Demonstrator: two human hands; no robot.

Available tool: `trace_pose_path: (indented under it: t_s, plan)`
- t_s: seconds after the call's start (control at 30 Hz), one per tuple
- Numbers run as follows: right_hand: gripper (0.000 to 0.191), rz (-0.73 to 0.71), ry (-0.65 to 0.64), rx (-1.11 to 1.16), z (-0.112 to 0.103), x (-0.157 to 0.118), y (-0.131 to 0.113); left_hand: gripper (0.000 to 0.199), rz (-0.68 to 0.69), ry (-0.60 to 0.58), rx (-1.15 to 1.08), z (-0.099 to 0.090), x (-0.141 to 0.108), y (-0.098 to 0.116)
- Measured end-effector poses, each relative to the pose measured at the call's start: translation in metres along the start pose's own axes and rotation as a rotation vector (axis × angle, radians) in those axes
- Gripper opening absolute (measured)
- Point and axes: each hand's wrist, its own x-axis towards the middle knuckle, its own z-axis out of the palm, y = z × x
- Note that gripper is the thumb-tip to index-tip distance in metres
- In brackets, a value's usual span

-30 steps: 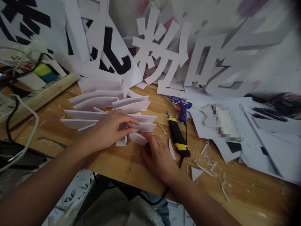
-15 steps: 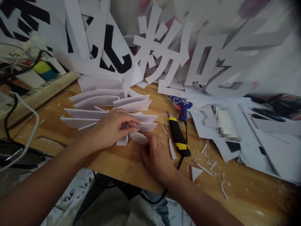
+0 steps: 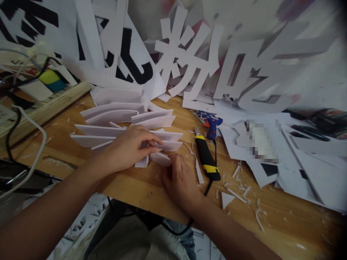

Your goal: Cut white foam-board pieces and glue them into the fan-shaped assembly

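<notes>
On the wooden table lies a white character form built of upright foam board strips. My left hand rests over its near part, thumb and fingers closed round a white upright strip; the exact grip is partly hidden. My right hand sits low on the tabletop with its fingers curled at the outer end of a short white strip, pinching or pressing it. Right of my hands are a black and yellow hot knife or cutter with a cord, and a blue glue gun.
Cut white characters lean along the wall behind. Paper sheets cover the right side, and foam scraps are scattered before them. A wooden rack with cables stands at left. The table's front edge runs below my wrists.
Both hands hold nearly the same position on the strips. The whole view has shifted very slightly; nothing else visibly moved.
</notes>
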Motion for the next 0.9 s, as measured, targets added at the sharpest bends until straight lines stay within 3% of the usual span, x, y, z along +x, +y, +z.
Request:
trace_pose_path:
  t_s: [0.67, 0.9]
  plan:
    - [0.03, 0.007, -0.053, 0.035, -0.001, 0.0, 0.001, 0.015, -0.034, -0.011, 0.006, -0.001, 0.001, 0.003]
    - [0.046, 0.04, -0.15, 0.201, -0.014, 0.002, 0.002, 0.016, -0.035, -0.005, -0.004, 0.0, -0.001, 0.001]
